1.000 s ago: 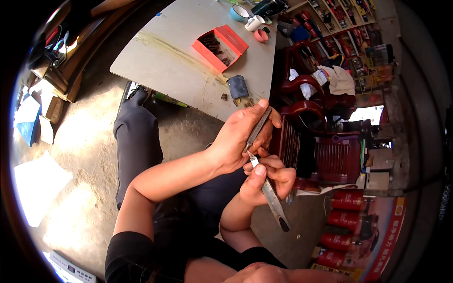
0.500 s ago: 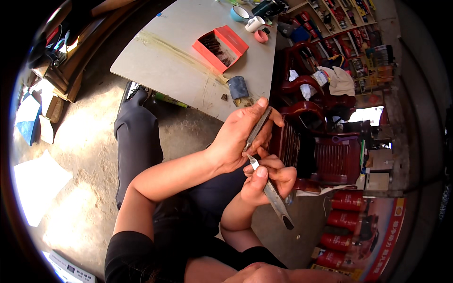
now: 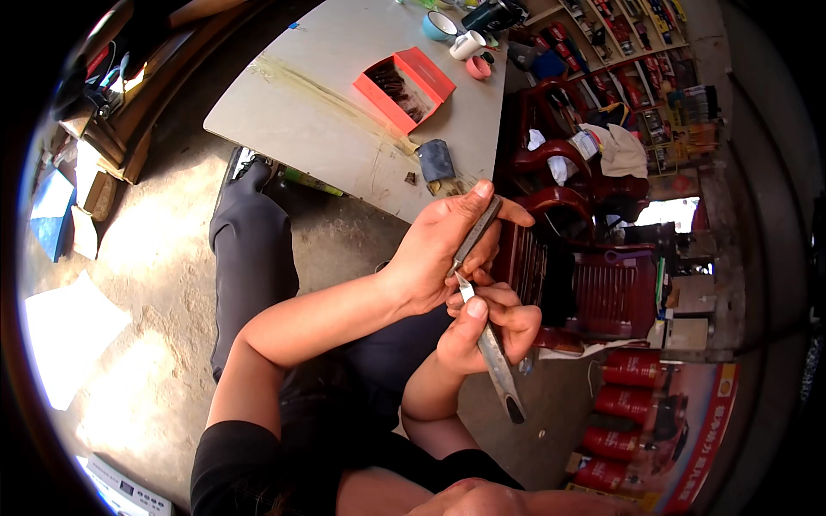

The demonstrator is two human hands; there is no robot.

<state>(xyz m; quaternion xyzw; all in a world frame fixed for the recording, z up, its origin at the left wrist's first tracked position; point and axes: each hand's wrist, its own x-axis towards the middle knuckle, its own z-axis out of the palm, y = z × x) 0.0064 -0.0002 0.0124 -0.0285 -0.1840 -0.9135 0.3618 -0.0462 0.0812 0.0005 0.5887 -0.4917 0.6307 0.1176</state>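
My left hand (image 3: 434, 245) is closed round a slim dark grey bar (image 3: 477, 232), its thumb stretched along it and the index finger beyond. What the bar is I cannot make out. Just below, my right hand (image 3: 486, 327) grips a carving knife (image 3: 498, 368) with a flat grey metal handle, thumb pressed near the bright blade. The blade points up at the bar's lower end and seems to touch it. The two hands are close together, above my lap and beside the table's near corner. My fingers hide part of the bar and handle.
On the pale table (image 3: 335, 52) are a red open box (image 3: 404, 90) of dark slim pieces, a dark grey block (image 3: 435, 160), small scraps and several cups. Red-brown wooden chairs (image 3: 611, 292) stand to the right. Shelves (image 3: 628, 52) of packaged goods are behind them.
The bar has turned slightly in my left hand, and its index finger reaches further out. The knife has tilted more upright, its handle end swinging left and slightly down.
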